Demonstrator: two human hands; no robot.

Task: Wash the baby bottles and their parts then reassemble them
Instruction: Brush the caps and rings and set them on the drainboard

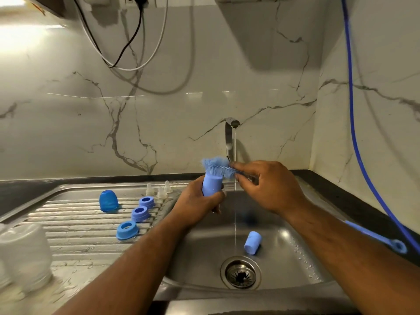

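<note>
Ribbed steel drainboard [75, 223] on your left, sink basin [204, 258] in front of you. On the drainboard: three blue screw rings [140, 213] in a diagonal row, one dark-blue cap [108, 201] upright beside them, and three clear teats [161, 193] near the far edge. In the basin: one pale-blue cap [252, 243] on its side near the drain [240, 272].

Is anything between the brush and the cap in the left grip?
Nothing visible. The brush has its bristles against the top end of the cap held by the left grip; the right grip holds the stem. The water stream falls just right of the cap, not between them.
</note>
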